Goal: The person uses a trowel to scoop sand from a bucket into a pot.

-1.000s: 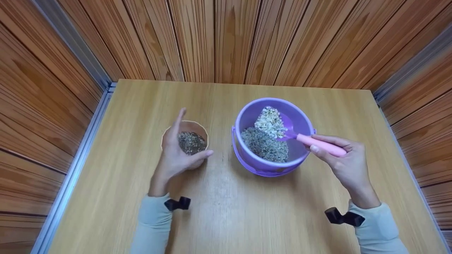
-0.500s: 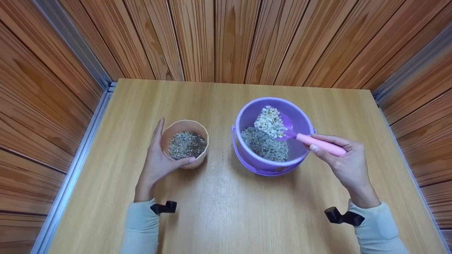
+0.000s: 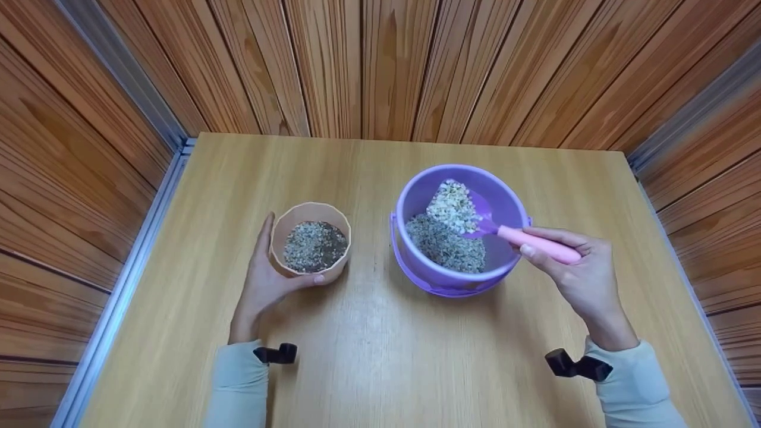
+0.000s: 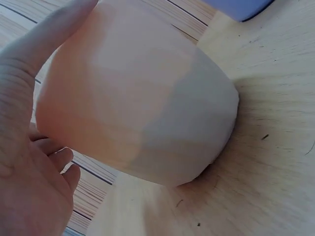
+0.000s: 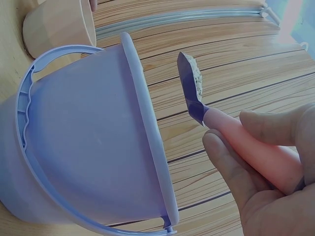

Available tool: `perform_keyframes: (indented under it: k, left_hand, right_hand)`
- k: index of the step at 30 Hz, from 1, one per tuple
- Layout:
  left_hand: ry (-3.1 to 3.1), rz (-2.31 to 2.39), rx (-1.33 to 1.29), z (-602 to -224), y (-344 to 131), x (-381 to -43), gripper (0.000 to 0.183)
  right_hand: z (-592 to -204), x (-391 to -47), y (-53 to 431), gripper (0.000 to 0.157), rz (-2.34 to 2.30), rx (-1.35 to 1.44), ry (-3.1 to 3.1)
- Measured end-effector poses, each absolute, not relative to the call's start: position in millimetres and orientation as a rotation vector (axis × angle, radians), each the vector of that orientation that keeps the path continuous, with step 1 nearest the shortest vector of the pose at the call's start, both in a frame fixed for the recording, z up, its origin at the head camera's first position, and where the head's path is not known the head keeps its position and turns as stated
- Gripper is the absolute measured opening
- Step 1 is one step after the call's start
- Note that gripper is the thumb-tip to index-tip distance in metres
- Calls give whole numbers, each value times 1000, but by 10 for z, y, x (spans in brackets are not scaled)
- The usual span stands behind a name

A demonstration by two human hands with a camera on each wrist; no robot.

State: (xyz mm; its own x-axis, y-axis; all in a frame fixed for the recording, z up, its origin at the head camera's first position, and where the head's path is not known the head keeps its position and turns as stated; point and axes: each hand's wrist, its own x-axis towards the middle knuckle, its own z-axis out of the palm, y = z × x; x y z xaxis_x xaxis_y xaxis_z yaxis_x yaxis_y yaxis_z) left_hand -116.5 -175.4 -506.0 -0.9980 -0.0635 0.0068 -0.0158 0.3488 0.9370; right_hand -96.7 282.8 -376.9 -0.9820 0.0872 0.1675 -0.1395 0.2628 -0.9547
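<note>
A peach flower pot (image 3: 333, 270) with dark soil and grey grains inside stands on the left of the table. My left hand (image 3: 266, 285) holds it from the left, the thumb across its near side and the fingers along its far left side. In my right hand (image 3: 579, 279) I grip the pink handle of a small purple trowel (image 3: 535, 244). Pale grains (image 3: 454, 205) are heaped on its blade, which is held over a purple bucket (image 3: 440, 284). Grey grains (image 3: 446, 245) cover the bottom of the bucket.
The bucket's handle (image 5: 27, 113) hangs down against its side. Wood-plank walls (image 3: 386, 71) with metal edge strips (image 3: 128, 267) close in the wooden table (image 3: 368, 356) at the back and sides. A few dark specks (image 4: 265, 136) lie beside the pot.
My left hand has moved left and down from over the pot to its side, uncovering the contents. My right hand and the loaded trowel have stayed almost still above the bucket.
</note>
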Motion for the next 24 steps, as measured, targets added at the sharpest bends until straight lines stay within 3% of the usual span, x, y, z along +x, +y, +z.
perform_keyframes:
  k: [11, 20, 24]
  left_hand:
    - [-2434, -1899, 42, -5110, -1725, -1206, 133]
    - [-2390, -1971, 101, -4869, -1618, -1129, 128]
    - [-2356, -1973, 93, -4970, -1628, -1169, 129]
  right_hand:
    - [-3763, -972, 2842, 28, 1786, 32, -2371]
    - [-3763, -994, 2858, 29, 1803, 42, -2380]
    - [-3752, -997, 2856, 28, 1803, 43, -2374]
